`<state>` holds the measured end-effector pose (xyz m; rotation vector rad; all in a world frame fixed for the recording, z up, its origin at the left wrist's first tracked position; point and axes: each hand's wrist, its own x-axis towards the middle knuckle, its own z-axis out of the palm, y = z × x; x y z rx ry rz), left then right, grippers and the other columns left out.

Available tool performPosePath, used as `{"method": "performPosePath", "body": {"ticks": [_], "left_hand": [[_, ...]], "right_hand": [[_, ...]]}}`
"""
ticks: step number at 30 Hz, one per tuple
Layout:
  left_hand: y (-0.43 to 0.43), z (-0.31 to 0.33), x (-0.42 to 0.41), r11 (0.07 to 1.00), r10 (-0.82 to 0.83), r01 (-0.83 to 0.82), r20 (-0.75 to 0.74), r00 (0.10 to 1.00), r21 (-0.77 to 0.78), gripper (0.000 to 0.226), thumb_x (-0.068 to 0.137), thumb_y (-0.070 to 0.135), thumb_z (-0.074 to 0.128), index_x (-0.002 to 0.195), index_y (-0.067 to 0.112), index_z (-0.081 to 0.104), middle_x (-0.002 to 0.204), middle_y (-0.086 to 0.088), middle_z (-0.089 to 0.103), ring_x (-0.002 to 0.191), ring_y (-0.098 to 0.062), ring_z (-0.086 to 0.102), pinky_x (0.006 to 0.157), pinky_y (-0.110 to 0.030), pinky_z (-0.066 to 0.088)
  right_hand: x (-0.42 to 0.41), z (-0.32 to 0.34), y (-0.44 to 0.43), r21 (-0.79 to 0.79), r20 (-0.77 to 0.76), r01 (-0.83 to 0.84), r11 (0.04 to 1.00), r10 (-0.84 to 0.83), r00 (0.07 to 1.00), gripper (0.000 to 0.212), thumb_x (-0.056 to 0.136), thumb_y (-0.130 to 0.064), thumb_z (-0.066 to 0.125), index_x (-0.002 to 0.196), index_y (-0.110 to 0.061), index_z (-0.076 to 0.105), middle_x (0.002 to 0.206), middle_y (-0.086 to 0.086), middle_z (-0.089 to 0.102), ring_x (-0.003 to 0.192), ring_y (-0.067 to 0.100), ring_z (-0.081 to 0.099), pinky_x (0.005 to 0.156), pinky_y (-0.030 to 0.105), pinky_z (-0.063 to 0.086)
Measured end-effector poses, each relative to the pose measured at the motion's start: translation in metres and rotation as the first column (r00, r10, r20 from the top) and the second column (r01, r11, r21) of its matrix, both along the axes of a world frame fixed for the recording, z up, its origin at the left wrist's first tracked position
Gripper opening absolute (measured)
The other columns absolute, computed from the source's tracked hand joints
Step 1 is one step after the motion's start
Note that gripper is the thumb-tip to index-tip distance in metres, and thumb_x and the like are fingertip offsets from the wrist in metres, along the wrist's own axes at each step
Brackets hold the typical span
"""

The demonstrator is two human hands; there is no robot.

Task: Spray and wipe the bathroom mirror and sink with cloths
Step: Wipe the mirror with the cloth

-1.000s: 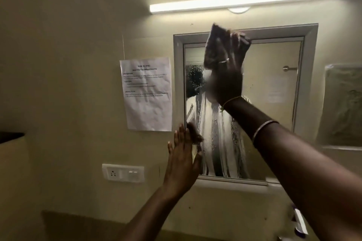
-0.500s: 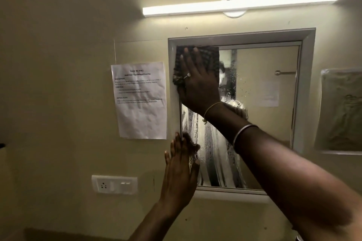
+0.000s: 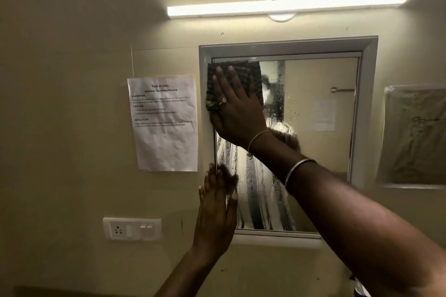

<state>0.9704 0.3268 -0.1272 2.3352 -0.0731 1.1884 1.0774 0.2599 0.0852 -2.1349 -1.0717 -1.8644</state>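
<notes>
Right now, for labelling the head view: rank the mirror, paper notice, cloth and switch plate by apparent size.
1. mirror
2. paper notice
3. cloth, partly under the right hand
4. switch plate
All sit on one wall, so nearness hardly skews this.

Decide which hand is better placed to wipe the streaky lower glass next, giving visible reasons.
Probably right. The right hand presses the checked cloth flat on the mirror, upper left, directly above the wet streaks. The left hand holds no cloth; it rests flat at the lower left of the frame.
</notes>
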Motion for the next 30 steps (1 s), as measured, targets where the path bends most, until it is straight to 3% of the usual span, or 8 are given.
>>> {"method": "performPosePath", "body": {"ticks": [4,8,13,16,20,25,30], "left_hand": [[0.005,-0.005,-0.003,0.999,-0.013,0.013,0.001,1.000,-0.029,0.063,0.107,0.037,0.027,0.161,0.032,-0.005,0.169,0.014,-0.015,0.155,-0.005,-0.013,0.126,-0.036,-0.006],[0.008,-0.016,-0.007,0.999,-0.013,0.012,-0.022,1.000,-0.038,0.062,0.107,0.037,0.024,0.161,0.032,-0.006,0.169,0.013,-0.013,0.155,-0.005,-0.013,0.126,-0.035,-0.005],[0.011,-0.036,-0.010,0.999,0.029,-0.030,-0.069,0.997,-0.024,0.067,0.104,0.028,0.030,0.162,0.025,-0.005,0.169,0.010,-0.016,0.155,-0.008,-0.015,0.127,-0.036,-0.006],[0.012,-0.052,-0.013,0.999,0.049,-0.050,-0.096,0.994,-0.004,0.067,0.106,0.022,0.031,0.162,0.023,-0.006,0.169,0.010,-0.018,0.155,-0.008,-0.016,0.127,-0.037,-0.005],[0.008,-0.058,-0.015,0.999,0.044,-0.041,-0.098,0.994,0.024,0.076,0.103,0.012,0.041,0.162,0.022,-0.006,0.169,0.010,-0.017,0.155,-0.008,-0.016,0.126,-0.033,-0.007],[0.005,-0.055,-0.017,1.000,0.025,-0.025,-0.095,0.995,0.001,0.080,0.103,0.010,0.045,0.161,0.026,-0.006,0.167,0.015,-0.022,0.154,-0.005,-0.018,0.125,-0.031,-0.008],[0.005,-0.056,-0.018,1.000,0.009,-0.010,-0.093,0.996,-0.007,0.078,0.104,0.010,0.046,0.161,0.023,-0.006,0.167,0.013,-0.023,0.154,-0.007,-0.019,0.125,-0.034,-0.006]], "right_hand": [[-0.004,-0.029,-0.003,-0.008,-0.059,-0.017,1.000,0.016,0.998,0.076,0.101,-0.051,0.040,0.162,-0.011,0.020,0.171,0.010,0.012,0.159,0.030,0.001,0.126,0.059,0.004],[-0.006,-0.099,-0.008,-0.051,-0.127,-0.039,0.998,0.033,0.991,0.076,0.102,-0.050,0.039,0.163,-0.011,0.014,0.172,0.009,0.005,0.159,0.030,-0.005,0.123,0.064,0.011],[-0.011,-0.199,-0.015,-0.082,-0.162,-0.014,0.997,0.001,0.987,0.084,0.101,-0.048,0.051,0.163,-0.010,0.008,0.172,0.009,-0.002,0.159,0.032,-0.001,0.124,0.063,0.011],[-0.011,-0.225,-0.017,-0.085,-0.148,-0.003,0.996,-0.010,0.989,0.085,0.099,-0.046,0.057,0.162,-0.011,0.011,0.172,0.009,0.000,0.159,0.032,0.002,0.123,0.061,0.011],[-0.009,-0.199,-0.018,-0.096,-0.130,-0.018,0.995,0.006,0.992,0.080,0.100,-0.046,0.051,0.162,-0.012,0.013,0.172,0.008,0.003,0.159,0.032,0.003,0.124,0.063,0.011],[-0.003,-0.094,-0.023,0.040,-0.132,0.031,0.999,-0.025,0.991,0.072,0.104,-0.047,0.041,0.163,-0.016,0.016,0.172,0.007,0.005,0.159,0.031,0.002,0.125,0.056,-0.010],[0.007,0.012,-0.037,0.089,-0.093,0.075,0.993,-0.067,0.993,0.073,0.102,-0.055,0.036,0.163,-0.017,0.021,0.171,0.008,0.015,0.158,0.032,0.010,0.124,0.058,-0.002]]}}
